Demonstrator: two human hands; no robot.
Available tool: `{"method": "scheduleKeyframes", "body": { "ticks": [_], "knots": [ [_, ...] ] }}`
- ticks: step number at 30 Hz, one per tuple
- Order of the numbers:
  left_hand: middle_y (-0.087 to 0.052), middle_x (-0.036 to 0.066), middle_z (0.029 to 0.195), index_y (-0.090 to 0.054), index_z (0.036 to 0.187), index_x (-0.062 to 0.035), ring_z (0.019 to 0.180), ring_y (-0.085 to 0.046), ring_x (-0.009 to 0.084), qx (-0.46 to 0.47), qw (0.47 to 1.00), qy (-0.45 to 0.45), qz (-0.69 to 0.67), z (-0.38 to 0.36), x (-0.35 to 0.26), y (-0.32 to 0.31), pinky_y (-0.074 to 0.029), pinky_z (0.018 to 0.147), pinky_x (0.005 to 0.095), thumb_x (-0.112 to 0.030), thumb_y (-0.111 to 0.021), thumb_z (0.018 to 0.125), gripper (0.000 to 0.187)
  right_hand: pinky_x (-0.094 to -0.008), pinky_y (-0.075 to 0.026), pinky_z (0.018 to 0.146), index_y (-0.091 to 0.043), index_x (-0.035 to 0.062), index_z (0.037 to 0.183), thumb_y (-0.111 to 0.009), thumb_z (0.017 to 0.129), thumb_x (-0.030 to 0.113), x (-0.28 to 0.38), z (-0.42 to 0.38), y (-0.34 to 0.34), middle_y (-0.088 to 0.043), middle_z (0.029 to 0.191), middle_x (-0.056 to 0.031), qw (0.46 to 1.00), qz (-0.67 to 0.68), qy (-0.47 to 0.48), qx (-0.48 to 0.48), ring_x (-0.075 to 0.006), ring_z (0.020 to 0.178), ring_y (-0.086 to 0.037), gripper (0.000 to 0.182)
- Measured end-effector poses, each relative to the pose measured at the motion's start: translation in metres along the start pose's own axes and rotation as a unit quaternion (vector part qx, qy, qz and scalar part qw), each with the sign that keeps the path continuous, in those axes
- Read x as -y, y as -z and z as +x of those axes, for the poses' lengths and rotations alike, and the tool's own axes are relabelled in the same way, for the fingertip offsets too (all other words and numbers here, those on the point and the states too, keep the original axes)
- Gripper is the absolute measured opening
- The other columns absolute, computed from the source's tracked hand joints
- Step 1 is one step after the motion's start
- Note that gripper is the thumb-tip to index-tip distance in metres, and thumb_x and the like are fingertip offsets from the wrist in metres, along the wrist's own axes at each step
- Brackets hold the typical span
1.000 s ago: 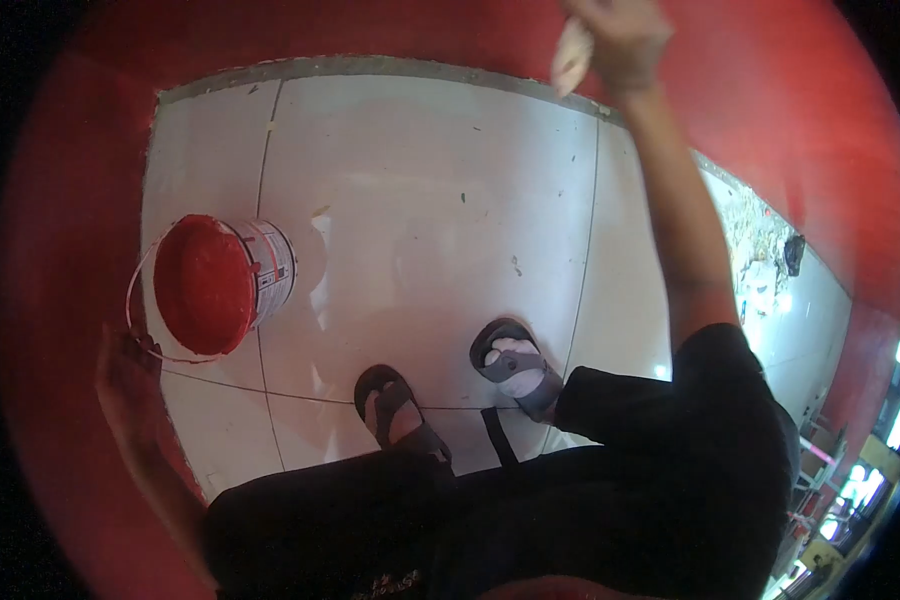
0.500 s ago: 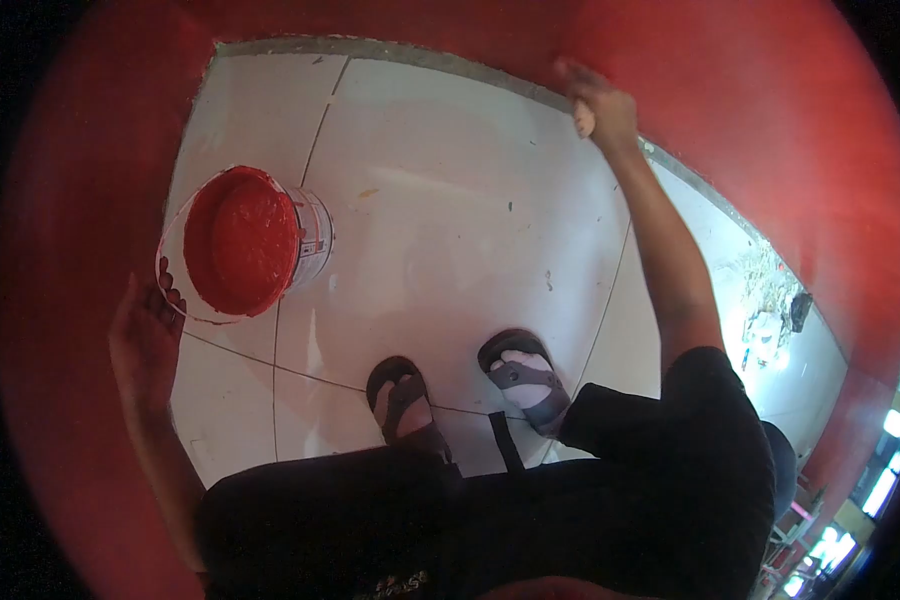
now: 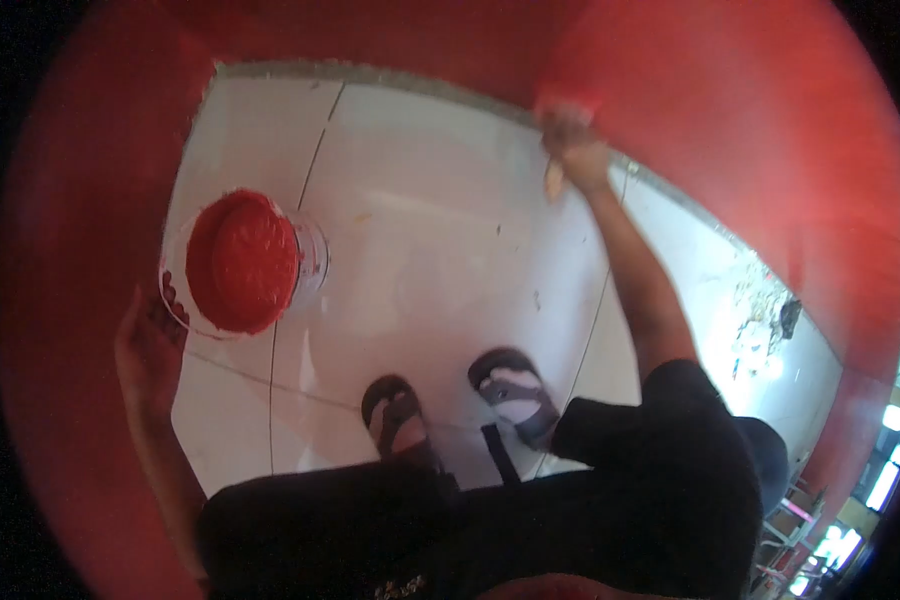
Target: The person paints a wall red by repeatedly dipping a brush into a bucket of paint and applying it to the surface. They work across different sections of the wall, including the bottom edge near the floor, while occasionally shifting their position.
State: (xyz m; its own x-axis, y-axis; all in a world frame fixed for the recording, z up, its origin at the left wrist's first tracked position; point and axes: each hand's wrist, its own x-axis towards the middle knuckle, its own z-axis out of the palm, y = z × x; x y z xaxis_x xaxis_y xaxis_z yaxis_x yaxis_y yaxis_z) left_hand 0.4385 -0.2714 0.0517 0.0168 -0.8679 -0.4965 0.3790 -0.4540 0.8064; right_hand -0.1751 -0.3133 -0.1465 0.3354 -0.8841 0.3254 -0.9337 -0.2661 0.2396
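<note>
— Bucket (image 3: 245,262) first: where, and what's in it?

— Round, brim-full of red paint, hanging by its thin wire handle from the curled left hand (image 3: 148,345) above glossy white tiles (image 3: 420,240).

— Right hand (image 3: 573,150)?

— Closed around a pale, blurred tool at the red wall (image 3: 750,130), where floor meets wall.

Red-painted walls (image 3: 770,130) all round, curving in from left, top and right. Pale glossy floor tiles (image 3: 440,250) with thin dark grout lines and a few small specks. Rough grey unpainted strip (image 3: 390,75) along the foot of the far wall. Scattered debris (image 3: 760,300) by the right wall's base. Strong white glare on the tiles beside it. Bright lit shapes (image 3: 890,470) at the far right edge, too blurred to name.
</note>
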Motion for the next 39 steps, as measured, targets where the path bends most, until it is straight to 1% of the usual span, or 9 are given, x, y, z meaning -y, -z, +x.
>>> {"method": "scheduleKeyframes", "body": {
  "ticks": [7,12,15,17,18,22,29,34,39],
  "knots": [
    [-0.055,0.009,0.116,-0.043,0.144,-0.0073,0.105,-0.055,0.0203,0.022,0.979,-0.016,0.202,0.002,-0.003,0.002,-0.042,0.100,0.0377,-0.047,-0.054,0.097,0.062,-0.0369,-0.050,0.094,-0.069,0.0077,0.085,-0.058,0.076,0.006,-0.030,0.078,0.130,-0.066,0.120,-0.0122,0.972,0.168,0.035,0.163,-0.0266,0.114,-0.063,0.014],
    [-0.054,0.014,0.127,-0.036,0.148,-0.0085,0.116,-0.054,0.0254,-0.009,0.953,-0.034,0.300,-0.001,-0.019,-0.024,-0.040,0.104,0.0423,-0.051,-0.054,0.096,0.070,-0.0339,-0.049,0.071,-0.064,0.0043,0.075,-0.061,0.080,0.012,-0.114,0.208,0.377,-0.063,0.079,-0.0067,0.973,0.190,0.115,-0.062,-0.0227,0.076,-0.060,0.009],
    [-0.054,0.015,0.129,-0.033,0.148,-0.0055,0.121,-0.052,0.0272,-0.015,0.943,-0.052,0.327,-0.013,-0.030,-0.037,-0.037,0.106,0.0441,-0.052,-0.053,0.095,0.074,-0.0311,-0.047,0.054,-0.067,0.0104,0.076,-0.066,0.076,0.009,-0.171,0.241,0.503,-0.062,0.069,-0.0054,0.920,-0.308,0.114,-0.215,-0.0192,0.055,-0.057,0.002],
    [-0.050,0.020,0.136,-0.031,0.149,-0.0054,0.127,-0.049,0.0313,0.010,0.938,-0.054,0.342,-0.017,-0.029,-0.036,-0.035,0.108,0.0454,-0.054,-0.053,0.094,0.076,-0.0325,-0.049,0.089,-0.051,-0.0022,0.066,-0.057,0.073,-0.012,-0.087,0.247,0.552,-0.067,0.104,-0.0232,0.904,0.001,0.247,-0.348,-0.0304,0.105,-0.065,0.013],
    [-0.050,0.020,0.136,-0.031,0.149,-0.0054,0.127,-0.049,0.0313,0.010,0.939,-0.049,0.339,-0.016,-0.026,-0.032,-0.035,0.108,0.0454,-0.054,-0.053,0.094,0.076,-0.0312,-0.046,0.094,-0.053,-0.0026,0.072,-0.052,0.077,-0.014,-0.073,0.250,0.547,-0.068,0.106,-0.0209,0.867,0.210,0.210,-0.399,-0.0248,0.107,-0.063,0.013],
    [-0.041,0.023,0.146,-0.035,0.149,-0.0106,0.132,-0.045,0.0372,0.002,0.942,-0.053,0.330,-0.011,-0.014,-0.006,-0.036,0.110,0.0481,-0.059,-0.055,0.092,0.077,-0.0342,-0.048,0.053,-0.073,0.0153,0.090,-0.067,0.078,0.013,-0.092,0.238,0.437,-0.067,0.073,-0.0064,0.840,-0.244,-0.039,-0.484,-0.0214,0.053,-0.060,0.013],
    [-0.047,0.023,0.140,-0.033,0.150,-0.0145,0.130,-0.047,0.0355,0.013,0.921,-0.052,0.386,-0.035,-0.019,-0.016,-0.039,0.105,0.0525,-0.063,-0.060,0.086,0.085,-0.0421,-0.057,0.066,-0.066,0.0119,0.108,-0.064,0.078,0.016,0.038,0.105,0.089,-0.062,0.118,-0.0077,0.994,0.021,-0.004,-0.105,-0.0313,0.107,-0.061,0.030],
    [-0.058,0.010,0.115,-0.032,0.150,-0.0113,0.110,-0.054,0.0206,-0.021,0.921,-0.053,0.385,-0.034,-0.022,-0.016,-0.042,0.095,0.0389,-0.049,-0.060,0.092,0.074,-0.0452,-0.052,0.070,-0.070,0.0100,0.100,-0.065,0.068,0.016,0.019,0.126,0.128,-0.067,0.082,-0.0136,0.989,0.076,0.027,0.126,-0.0344,0.080,-0.065,0.033],
    [-0.056,0.013,0.124,-0.037,0.149,-0.0137,0.101,-0.054,0.0232,-0.061,0.921,-0.083,0.375,-0.021,-0.014,-0.004,-0.040,0.090,0.0375,-0.054,-0.053,0.091,0.072,-0.0305,-0.051,0.063,-0.058,0.0019,0.074,-0.057,0.074,0.002,-0.048,0.213,0.335,-0.067,0.080,-0.0137,0.956,0.033,0.093,-0.275,-0.0213,0.071,-0.066,0.002]
  ]
}}
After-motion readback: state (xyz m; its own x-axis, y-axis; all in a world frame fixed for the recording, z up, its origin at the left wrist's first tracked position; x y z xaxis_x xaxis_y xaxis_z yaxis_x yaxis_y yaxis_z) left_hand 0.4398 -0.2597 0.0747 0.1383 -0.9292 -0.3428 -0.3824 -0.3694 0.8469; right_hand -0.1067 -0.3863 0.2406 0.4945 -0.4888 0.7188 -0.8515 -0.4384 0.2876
